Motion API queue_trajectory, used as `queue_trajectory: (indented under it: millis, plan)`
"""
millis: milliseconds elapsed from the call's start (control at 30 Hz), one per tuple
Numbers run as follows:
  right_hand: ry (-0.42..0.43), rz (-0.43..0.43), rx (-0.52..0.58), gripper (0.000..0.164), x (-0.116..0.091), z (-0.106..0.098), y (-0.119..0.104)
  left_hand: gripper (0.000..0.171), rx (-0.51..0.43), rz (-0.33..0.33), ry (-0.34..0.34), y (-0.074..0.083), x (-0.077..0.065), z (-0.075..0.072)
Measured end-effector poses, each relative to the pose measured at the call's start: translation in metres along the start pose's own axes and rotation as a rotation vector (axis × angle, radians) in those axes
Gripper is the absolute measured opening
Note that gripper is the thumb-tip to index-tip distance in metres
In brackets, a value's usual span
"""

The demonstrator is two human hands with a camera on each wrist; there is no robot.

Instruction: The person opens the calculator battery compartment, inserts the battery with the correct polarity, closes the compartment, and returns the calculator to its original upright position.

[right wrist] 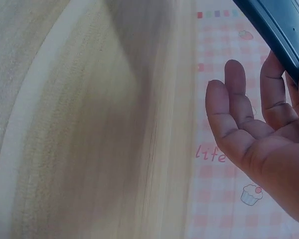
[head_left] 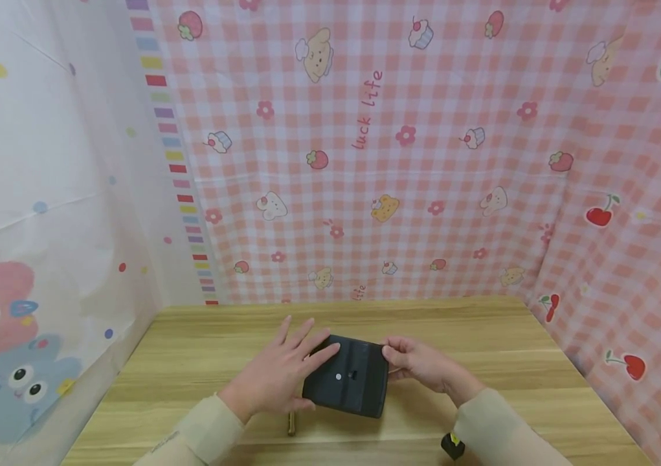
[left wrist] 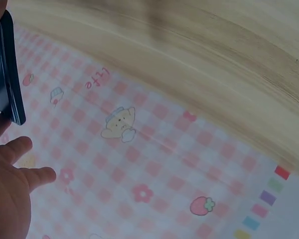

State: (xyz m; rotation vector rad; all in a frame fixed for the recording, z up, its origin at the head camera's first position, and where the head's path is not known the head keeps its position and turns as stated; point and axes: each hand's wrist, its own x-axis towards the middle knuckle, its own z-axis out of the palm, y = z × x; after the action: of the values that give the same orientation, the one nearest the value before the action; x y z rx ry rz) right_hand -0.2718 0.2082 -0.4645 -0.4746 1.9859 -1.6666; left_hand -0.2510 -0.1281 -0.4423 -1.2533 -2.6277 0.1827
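Observation:
A flat black rectangular object (head_left: 359,378) with rounded corners is held tilted over the table between both hands. Its upward face shows a white dot and a small dark notch; I cannot tell what kind of thing it is. My left hand (head_left: 280,375) lies across its left side with fingers straight and spread, one finger on the face and the thumb by the lower edge. On the opposite edge, my right hand (head_left: 426,366) pinches it between thumb and fingers. In the right wrist view, the other fingers of the right hand (right wrist: 261,124) hang away from it.
A narrow brass-coloured piece (head_left: 291,424) lies on the wooden table (head_left: 190,362) below the left hand. Near the right sleeve sits a small black item with a yellow patch (head_left: 452,446). Printed cloth curtains (head_left: 353,181) stand behind the table and along both sides.

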Motion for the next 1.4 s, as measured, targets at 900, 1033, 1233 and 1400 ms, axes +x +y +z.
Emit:
queue_trajectory:
  millis: [900,1033,1233,1400]
  plan:
    - [-0.003,0.021,-0.018,0.032,0.005,0.003,0.002,0.124,0.062,0.054,0.034,0.019,0.009,0.011]
    - [0.028,0.005,-0.039,0.032,0.006,0.005,0.001,0.125,0.01,0.037,0.072,0.019,0.011,0.013]
    - [0.158,-0.019,-0.061,0.034,0.007,0.012,-0.005,0.125,-0.128,-0.012,0.125,0.017,0.013,0.015]
    - [0.203,-0.039,-0.063,0.049,0.005,0.017,-0.009,0.123,-0.223,-0.06,0.124,0.012,0.013,0.014]
